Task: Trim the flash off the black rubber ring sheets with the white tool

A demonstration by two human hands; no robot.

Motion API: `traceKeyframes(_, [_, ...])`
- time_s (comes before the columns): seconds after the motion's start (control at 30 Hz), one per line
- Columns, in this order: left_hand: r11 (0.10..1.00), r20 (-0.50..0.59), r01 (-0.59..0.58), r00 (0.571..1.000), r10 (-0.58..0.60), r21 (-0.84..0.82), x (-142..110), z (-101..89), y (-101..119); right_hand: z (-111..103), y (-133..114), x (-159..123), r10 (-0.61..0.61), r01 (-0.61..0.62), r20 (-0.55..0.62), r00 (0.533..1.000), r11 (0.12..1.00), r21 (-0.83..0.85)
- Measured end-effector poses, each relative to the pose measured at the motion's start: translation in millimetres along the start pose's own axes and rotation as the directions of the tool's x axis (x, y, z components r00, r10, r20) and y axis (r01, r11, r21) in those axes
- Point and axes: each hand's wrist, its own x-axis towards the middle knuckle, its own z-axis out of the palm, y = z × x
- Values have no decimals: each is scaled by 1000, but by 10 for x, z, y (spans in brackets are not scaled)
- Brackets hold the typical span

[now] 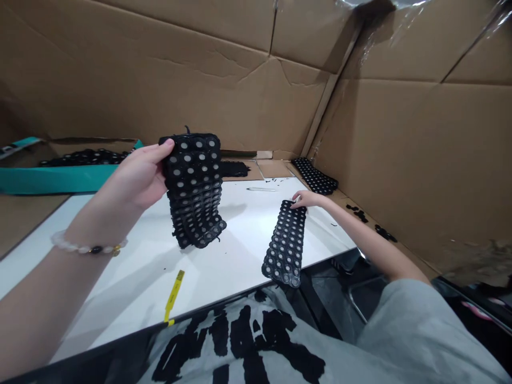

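Bench inventory, L to R: teal box (52, 178), low on the far L, holding a heap of blk dotted pieces (84, 158); L forearm w/ beaded bracelet (90, 248), pale beads, one dark bead, gold-toned bit; L hand (140, 176) raised off the table, partly closed, fingers and thumb pinching the top edge of a folded blk sheet (194, 186), a mesh-like strip w/ rows of grey dots; sheet hangs from that grip, its weight pulling the folds down in a stack, lower end just above or on the table, can't tell which; white table (132, 261) under everything, w/ a yellow strip (174, 296) near the front edge and a thin silver bar (261, 189) further back; short blk piece (236, 169) lying beyond the table's far side; flat dotted strip (285, 242) laid out lengthwise on the table, its far end under the R hand (308, 200); R hand nearly open, fingertips resting on that end, no firm grip visible, contact enough to keep strip spread flat; dotted pad (314, 177) on the cardboard ledge behind; loose blk scraps (360, 215) along the ledge at R, against a cardboard wall (404, 149) that boxes the bench in.
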Motion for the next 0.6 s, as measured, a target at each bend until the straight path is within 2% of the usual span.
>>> traceKeyframes(0.1, [1000,13,4,1000,-4,22,1,-3,-18,-26,-74,44,27,-27,63,998,1000,-10])
traceKeyframes(0.27, [999,38,-6,999,5,35,2,-5,-41,-44,-186,-42,58,-71,147,987,994,88])
traceKeyframes(0.33, [1000,29,2,1000,-3,19,6,-4,-44,-23,-198,-80,103,-101,138,985,995,-19])
traceKeyframes(0.4, [1000,35,10,999,-10,8,11,-7,-48,-25,-193,-123,89,-71,137,986,989,-132])
traceKeyframes(0.47, [1000,48,14,999,-14,6,16,-16,-57,-86,-197,-200,6,18,173,985,990,-137])
traceKeyframes(0.53, [1000,64,12,998,-13,8,21,-25,-72,-220,-254,-352,-128,140,200,971,989,-48])
traceKeyframes(0.6, [1000,85,14,996,-15,12,22,-24,-94,-410,-399,-603,-291,284,186,939,957,64])
